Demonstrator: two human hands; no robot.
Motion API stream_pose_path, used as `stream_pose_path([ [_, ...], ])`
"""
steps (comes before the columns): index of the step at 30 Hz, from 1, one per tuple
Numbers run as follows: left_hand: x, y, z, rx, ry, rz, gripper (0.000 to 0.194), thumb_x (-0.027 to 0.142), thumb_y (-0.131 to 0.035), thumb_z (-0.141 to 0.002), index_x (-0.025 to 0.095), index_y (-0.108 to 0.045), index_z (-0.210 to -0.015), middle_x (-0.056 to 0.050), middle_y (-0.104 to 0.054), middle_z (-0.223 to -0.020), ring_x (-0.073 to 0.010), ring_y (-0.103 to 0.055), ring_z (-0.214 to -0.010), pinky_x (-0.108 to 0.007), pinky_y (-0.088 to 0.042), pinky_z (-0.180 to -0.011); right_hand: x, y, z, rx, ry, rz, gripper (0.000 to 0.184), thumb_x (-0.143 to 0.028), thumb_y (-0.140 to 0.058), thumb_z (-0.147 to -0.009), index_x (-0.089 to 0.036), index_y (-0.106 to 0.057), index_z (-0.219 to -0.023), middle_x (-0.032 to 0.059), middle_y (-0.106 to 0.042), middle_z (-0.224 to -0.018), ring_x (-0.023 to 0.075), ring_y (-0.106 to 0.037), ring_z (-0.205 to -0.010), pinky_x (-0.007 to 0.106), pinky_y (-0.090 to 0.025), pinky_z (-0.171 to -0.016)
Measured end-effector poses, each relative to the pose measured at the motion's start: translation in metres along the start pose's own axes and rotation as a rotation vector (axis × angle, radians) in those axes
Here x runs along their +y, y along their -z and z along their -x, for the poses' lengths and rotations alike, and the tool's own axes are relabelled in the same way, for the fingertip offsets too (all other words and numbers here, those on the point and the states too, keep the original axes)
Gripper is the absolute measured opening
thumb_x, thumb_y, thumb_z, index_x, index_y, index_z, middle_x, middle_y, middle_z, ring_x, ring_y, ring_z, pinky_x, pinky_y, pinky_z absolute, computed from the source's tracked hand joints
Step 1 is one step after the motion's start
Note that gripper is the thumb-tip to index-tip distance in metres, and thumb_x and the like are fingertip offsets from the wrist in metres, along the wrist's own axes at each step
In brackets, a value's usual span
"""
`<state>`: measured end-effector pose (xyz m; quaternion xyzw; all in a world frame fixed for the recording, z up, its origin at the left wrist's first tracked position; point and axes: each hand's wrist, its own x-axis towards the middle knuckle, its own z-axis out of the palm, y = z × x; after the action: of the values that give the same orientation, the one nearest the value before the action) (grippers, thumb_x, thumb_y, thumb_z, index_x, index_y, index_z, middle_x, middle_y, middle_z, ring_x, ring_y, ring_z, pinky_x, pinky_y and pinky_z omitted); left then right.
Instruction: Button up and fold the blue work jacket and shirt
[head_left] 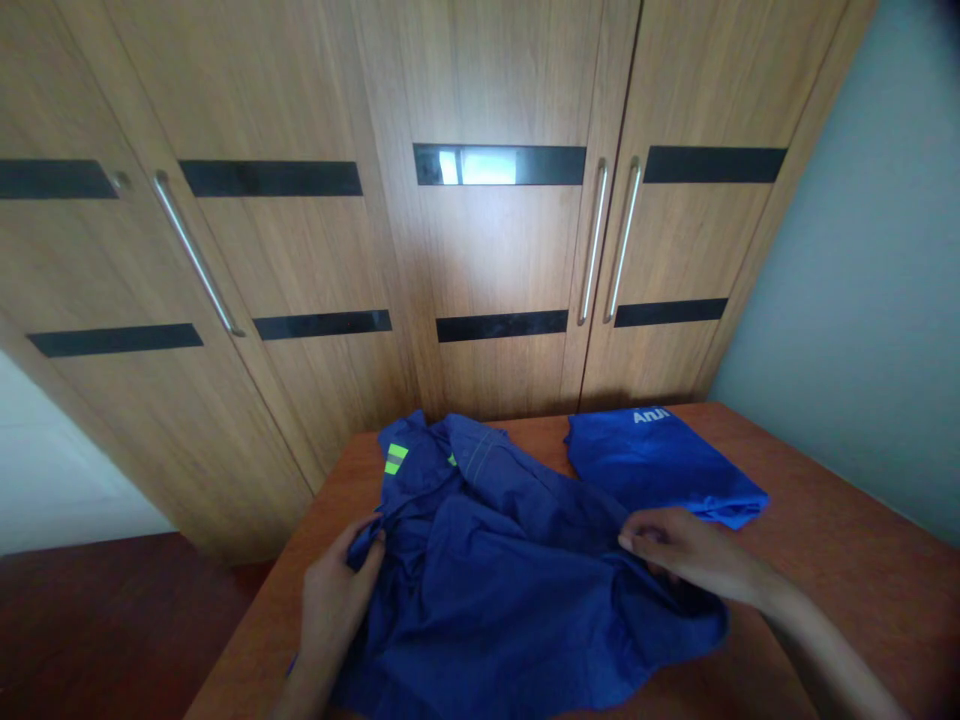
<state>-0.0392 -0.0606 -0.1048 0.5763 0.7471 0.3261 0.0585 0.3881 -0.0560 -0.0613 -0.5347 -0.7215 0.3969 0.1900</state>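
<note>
Loosely spread between the two hands, a rumpled navy work garment (pixel 517 600) lies on the reddish-brown bench (pixel 825 530). The left hand (pixel 336 590) pinches one side of it between thumb and fingers; the right hand (pixel 679 550) grips the cloth at the opposite side. Ahead of the left hand, a fluorescent yellow-green patch (pixel 396 459) shows on the garment's far part. Just past the right hand rests a folded royal-blue cloth (pixel 652 460) with white lettering (pixel 650 415). Beyond both hands stands a wood-grain wardrobe (pixel 495 250) with black strips (pixel 270 178) and metal bar handles (pixel 592 242).
</note>
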Motion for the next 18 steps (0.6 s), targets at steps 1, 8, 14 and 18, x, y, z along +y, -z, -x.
stream_pose_path([
  [1, -0.001, -0.003, 0.002, -0.03, -0.048, 0.03, 0.041, 0.049, -0.047, -0.083, 0.023, -0.066, -0.108, -0.003, -0.074, -0.097, -0.0244, -0.069, -0.089, -0.031, -0.054, -0.079, -0.004, 0.0, -0.011, 0.029, 0.014, 0.043, 0.044, -0.056, -0.046, -0.086, -0.017, -0.066, -0.08, 0.0015, -0.062, -0.061, 0.0126, -0.054, -0.05, 0.021, -0.038, -0.048],
  [8, 0.007, -0.013, 0.013, -0.261, -0.346, 0.083, 0.027, 0.038, -0.052, -0.084, 0.027, -0.069, -0.103, -0.001, -0.072, -0.106, -0.021, -0.066, -0.099, -0.031, -0.049, -0.092, -0.033, -0.026, -0.089, 0.17, 0.218, 0.228, 0.03, -0.043, -0.051, -0.086, -0.019, -0.067, -0.096, 0.0039, -0.069, -0.076, 0.0184, -0.063, -0.069, 0.026, -0.044, -0.062],
  [14, 0.04, 0.006, 0.035, -0.458, -0.373, 0.056, 0.028, 0.025, -0.055, -0.08, 0.03, -0.068, -0.104, -0.001, -0.071, -0.108, -0.0211, -0.064, -0.101, -0.031, -0.046, -0.093, -0.07, -0.065, -0.157, 0.258, 0.352, 0.305, 0.064, -0.048, -0.06, -0.079, -0.014, -0.048, -0.131, 0.0162, -0.051, -0.133, 0.0285, -0.046, -0.122, 0.04, -0.036, -0.1],
  [18, 0.083, 0.029, 0.054, -0.822, -0.475, 0.121, 0.034, 0.025, -0.063, -0.075, 0.035, -0.067, -0.108, 0.003, -0.071, -0.108, -0.022, -0.065, -0.099, -0.028, -0.048, -0.088, -0.088, -0.083, -0.191, 0.293, 0.348, 0.386, 0.08, -0.05, -0.067, -0.071, -0.015, -0.039, -0.137, 0.018, -0.044, -0.139, 0.0327, -0.038, -0.128, 0.047, -0.03, -0.102],
])
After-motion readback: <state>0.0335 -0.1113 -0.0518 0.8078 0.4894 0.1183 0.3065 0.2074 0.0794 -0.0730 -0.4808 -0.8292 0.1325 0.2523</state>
